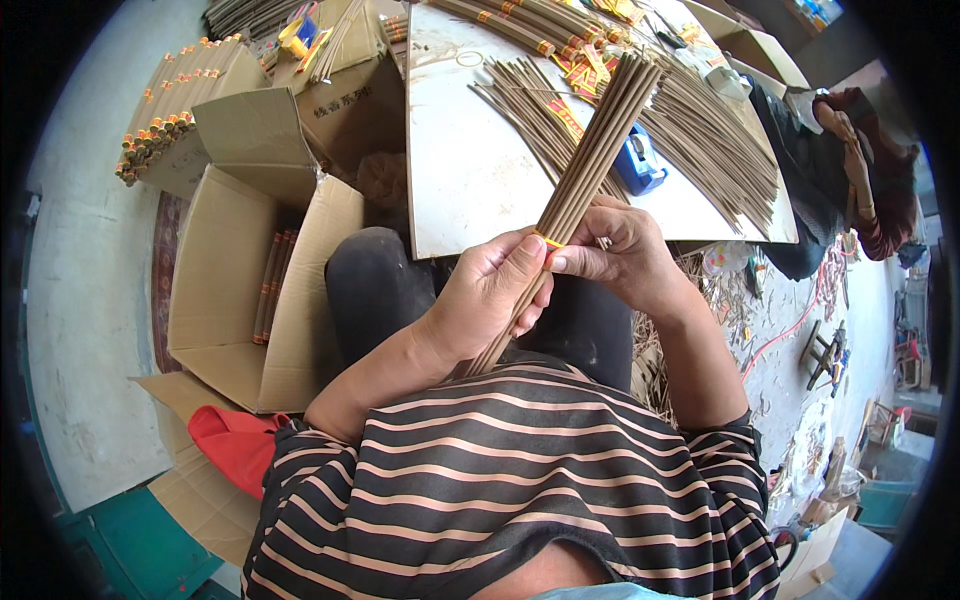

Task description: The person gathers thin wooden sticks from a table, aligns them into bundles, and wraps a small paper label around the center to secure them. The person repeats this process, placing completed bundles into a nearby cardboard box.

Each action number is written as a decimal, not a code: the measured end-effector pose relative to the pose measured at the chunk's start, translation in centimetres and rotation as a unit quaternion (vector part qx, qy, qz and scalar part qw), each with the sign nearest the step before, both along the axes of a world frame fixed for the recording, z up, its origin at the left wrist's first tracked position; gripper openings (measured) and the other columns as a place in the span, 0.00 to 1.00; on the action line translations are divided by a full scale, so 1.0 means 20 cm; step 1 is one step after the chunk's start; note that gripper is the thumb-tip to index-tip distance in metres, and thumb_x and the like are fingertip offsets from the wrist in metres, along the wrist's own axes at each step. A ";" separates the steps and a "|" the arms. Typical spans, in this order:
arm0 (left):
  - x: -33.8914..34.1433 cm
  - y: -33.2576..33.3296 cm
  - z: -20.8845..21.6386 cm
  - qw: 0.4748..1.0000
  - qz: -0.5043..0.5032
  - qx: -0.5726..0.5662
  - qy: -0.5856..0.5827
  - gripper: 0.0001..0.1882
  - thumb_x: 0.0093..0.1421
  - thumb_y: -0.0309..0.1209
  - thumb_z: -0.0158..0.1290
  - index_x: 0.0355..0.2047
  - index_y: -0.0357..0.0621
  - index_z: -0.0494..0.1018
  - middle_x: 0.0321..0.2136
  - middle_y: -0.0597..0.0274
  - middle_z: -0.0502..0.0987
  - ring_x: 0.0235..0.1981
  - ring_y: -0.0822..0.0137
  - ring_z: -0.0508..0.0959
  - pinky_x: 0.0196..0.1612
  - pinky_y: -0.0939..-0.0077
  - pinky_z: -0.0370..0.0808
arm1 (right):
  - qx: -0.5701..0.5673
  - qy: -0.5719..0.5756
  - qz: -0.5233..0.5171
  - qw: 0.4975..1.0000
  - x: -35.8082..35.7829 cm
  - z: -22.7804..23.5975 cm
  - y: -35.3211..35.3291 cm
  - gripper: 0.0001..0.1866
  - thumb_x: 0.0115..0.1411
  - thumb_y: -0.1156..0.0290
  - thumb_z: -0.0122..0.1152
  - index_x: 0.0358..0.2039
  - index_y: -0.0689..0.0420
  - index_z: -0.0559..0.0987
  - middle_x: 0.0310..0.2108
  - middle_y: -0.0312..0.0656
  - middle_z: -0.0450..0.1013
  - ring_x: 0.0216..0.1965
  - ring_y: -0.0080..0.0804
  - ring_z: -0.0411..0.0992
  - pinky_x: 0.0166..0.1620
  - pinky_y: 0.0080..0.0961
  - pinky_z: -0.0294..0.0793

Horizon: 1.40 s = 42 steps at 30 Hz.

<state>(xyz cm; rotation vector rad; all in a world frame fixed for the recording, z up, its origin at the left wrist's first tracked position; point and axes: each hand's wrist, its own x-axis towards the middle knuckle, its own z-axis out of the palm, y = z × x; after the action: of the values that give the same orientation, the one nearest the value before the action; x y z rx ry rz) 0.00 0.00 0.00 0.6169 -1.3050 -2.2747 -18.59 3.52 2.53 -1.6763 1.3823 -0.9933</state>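
A bundle of thin brown incense sticks (601, 140) slants over my lap, its upper end above the white table. My left hand (490, 285) is closed around the bundle's lower part, with the thumb lying along the sticks. A narrow red-and-yellow paper band (549, 240) circles the bundle just above that thumb. My right hand (625, 250) pinches at the band's right side, its thumb touching the band and its other fingers partly hidden behind the bundle. Near the right hand, a blue tape dispenser (640, 163) stands on the table.
Loose incense sticks (715, 145) and printed paper labels (588, 75) cover parts of the white table (445, 190). At my left stands an open cardboard box (225, 270) with banded bundles inside. More bundles (175, 105) are stacked beyond it. Another person (870, 170) is at the right.
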 end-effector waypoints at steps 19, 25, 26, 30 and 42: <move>-0.02 -0.03 -0.05 0.976 -0.055 0.155 0.145 0.27 0.66 0.48 0.33 0.62 0.54 0.48 0.20 0.62 0.67 0.14 0.77 0.65 0.16 0.88 0.66 | -0.005 -0.221 0.056 0.974 -0.01 -0.20 -0.08 0.11 0.48 0.68 0.69 0.26 0.59 0.76 0.26 0.32 0.69 0.29 0.21 0.67 0.34 0.19 0.67; -0.03 -0.05 -0.09 0.962 -0.086 0.184 0.182 0.28 0.66 0.49 0.32 0.63 0.56 0.46 0.19 0.61 0.66 0.11 0.77 0.65 0.14 0.87 0.66 | 0.031 -0.347 0.060 0.935 0.02 -0.26 -0.06 0.07 0.50 0.73 0.65 0.30 0.60 0.77 0.29 0.32 0.72 0.32 0.20 0.69 0.38 0.18 0.70; -0.03 -0.05 -0.10 0.961 -0.091 0.186 0.185 0.28 0.66 0.50 0.32 0.63 0.57 0.46 0.18 0.60 0.66 0.11 0.77 0.64 0.14 0.87 0.66 | 0.037 -0.381 0.060 0.922 0.04 -0.27 -0.05 0.07 0.51 0.74 0.64 0.30 0.60 0.77 0.30 0.33 0.72 0.33 0.20 0.70 0.39 0.19 0.71; -0.04 -0.05 -0.07 0.962 -0.068 0.194 0.178 0.20 0.65 0.50 0.32 0.47 0.51 0.61 0.15 0.61 0.66 0.07 0.75 0.61 0.09 0.85 0.60 | 0.040 -0.482 0.088 0.871 0.06 -0.35 -0.05 0.08 0.53 0.76 0.61 0.35 0.61 0.76 0.34 0.37 0.74 0.37 0.23 0.71 0.43 0.22 0.72; -0.02 -0.07 -0.02 0.976 -0.089 0.131 0.151 0.31 0.65 0.52 0.32 0.64 0.54 0.44 0.13 0.60 0.67 0.08 0.75 0.64 0.11 0.85 0.64 | 0.118 -0.605 0.094 0.782 0.16 -0.30 -0.04 0.08 0.56 0.72 0.60 0.35 0.61 0.76 0.33 0.38 0.74 0.35 0.25 0.71 0.43 0.23 0.70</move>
<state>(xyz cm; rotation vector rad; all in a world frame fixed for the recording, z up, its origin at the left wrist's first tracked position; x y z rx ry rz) -0.43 -1.49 -0.32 0.2264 -0.9573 -2.5882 -15.44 2.66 -3.37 -0.6250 0.4025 -1.3219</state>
